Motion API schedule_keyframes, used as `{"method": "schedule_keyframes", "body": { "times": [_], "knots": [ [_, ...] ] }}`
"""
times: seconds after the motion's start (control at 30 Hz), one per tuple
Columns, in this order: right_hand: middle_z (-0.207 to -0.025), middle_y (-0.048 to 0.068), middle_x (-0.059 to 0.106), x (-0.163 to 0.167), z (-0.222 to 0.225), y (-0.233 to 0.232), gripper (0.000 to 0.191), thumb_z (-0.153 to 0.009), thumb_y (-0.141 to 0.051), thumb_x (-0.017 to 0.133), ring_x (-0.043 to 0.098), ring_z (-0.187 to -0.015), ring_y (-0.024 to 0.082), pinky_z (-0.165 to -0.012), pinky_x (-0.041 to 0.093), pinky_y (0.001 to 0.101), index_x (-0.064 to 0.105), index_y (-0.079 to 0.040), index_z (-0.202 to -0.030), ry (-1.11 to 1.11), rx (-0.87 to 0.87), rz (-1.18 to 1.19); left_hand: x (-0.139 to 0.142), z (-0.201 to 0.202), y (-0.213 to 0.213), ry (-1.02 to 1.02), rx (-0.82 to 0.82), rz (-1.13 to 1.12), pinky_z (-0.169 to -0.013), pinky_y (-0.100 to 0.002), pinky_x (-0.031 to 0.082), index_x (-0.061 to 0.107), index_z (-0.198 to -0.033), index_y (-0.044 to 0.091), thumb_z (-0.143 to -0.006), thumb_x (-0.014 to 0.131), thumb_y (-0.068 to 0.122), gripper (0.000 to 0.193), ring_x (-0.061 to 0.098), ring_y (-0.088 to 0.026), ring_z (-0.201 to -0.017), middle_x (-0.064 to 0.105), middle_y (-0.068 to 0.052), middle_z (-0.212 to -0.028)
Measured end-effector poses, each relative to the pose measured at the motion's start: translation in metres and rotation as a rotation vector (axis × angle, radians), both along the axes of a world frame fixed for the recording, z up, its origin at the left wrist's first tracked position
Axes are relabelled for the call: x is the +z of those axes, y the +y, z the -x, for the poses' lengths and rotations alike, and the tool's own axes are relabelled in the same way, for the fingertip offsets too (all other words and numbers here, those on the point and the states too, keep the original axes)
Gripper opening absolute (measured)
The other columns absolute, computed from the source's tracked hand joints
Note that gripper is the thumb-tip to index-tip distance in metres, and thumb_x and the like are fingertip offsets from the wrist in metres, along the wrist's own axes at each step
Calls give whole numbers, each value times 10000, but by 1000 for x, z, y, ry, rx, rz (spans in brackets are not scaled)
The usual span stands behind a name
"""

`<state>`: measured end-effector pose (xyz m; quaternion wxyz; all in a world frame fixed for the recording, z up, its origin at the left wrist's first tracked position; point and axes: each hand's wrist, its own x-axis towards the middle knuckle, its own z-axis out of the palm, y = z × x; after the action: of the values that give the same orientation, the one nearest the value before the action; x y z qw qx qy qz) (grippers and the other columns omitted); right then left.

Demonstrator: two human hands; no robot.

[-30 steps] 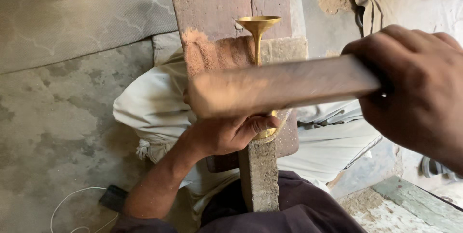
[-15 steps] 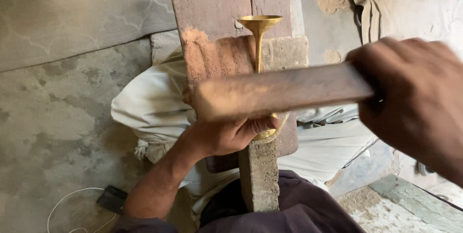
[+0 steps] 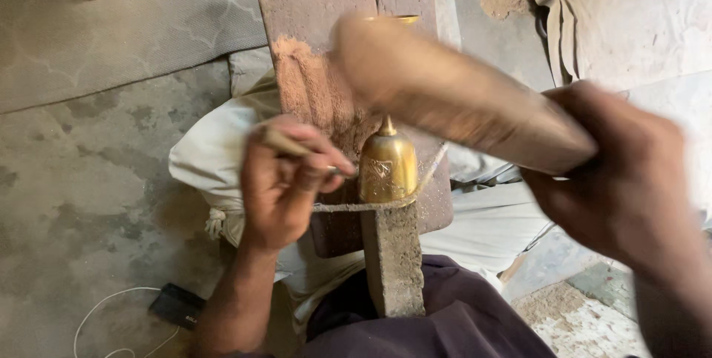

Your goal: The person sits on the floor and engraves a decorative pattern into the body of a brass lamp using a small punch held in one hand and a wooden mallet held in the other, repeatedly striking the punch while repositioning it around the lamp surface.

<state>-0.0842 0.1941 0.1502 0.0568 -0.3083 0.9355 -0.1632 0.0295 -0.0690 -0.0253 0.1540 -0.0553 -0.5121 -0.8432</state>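
Head view, looking down. Left hand (image 3: 285, 184) is closed around a thin metal tool (image 3: 297, 147), its tip pointing right toward the brass bell-shaped piece (image 3: 388, 169), which stands just beside the fingertips; contact between tip and brass cannot be told. Right hand (image 3: 623, 180) is clenched on the handle end of a wooden mallet (image 3: 452, 98), raised above and to the right of the brass piece and motion-blurred; its head hangs over the upper stem of the brass and hides it.

Brass piece sits upright on the top end of a narrow stone block (image 3: 393, 262), which runs down toward the person's lap. A thin rod (image 3: 356, 207) lies across the block's top edge at the foot of the brass. Behind it, a reddish wooden plank (image 3: 326, 2) extends away, with reddish dust on its left side.

Edges and room: the block's top is barely wider than the brass base, with drops on both sides. A white cloth bundle (image 3: 211, 154) lies under the left hand. Bare concrete floor (image 3: 89, 180) lies open to the left; a white cable (image 3: 96, 313) and a small dark object (image 3: 176, 305) lie at lower left, well apart from the work. Right side is crowded by the mallet arm.
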Motion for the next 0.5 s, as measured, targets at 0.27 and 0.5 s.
{"method": "schedule_keyframes", "body": {
  "times": [0.27,0.5],
  "knots": [
    [-768,140,753,-71,-30,-42,647,-759,-578,825,734,-663,248,-614,588,435,679,-41,-1088,-246,-132,56,8,-99,33,-445,287,-11,-677,-271,615,460,-1276,50,-1060,620,189,303,715,-156,-832,652,-56,-964],
    [-884,149,755,-83,-26,-39,763,-725,-608,838,750,-778,268,-695,599,424,651,-29,-1185,-420,-160,108,1,-164,57,-529,353,-4,-628,-285,618,471,-1249,35,-1038,622,164,291,707,-157,-779,651,-64,-921]
  ]
}}
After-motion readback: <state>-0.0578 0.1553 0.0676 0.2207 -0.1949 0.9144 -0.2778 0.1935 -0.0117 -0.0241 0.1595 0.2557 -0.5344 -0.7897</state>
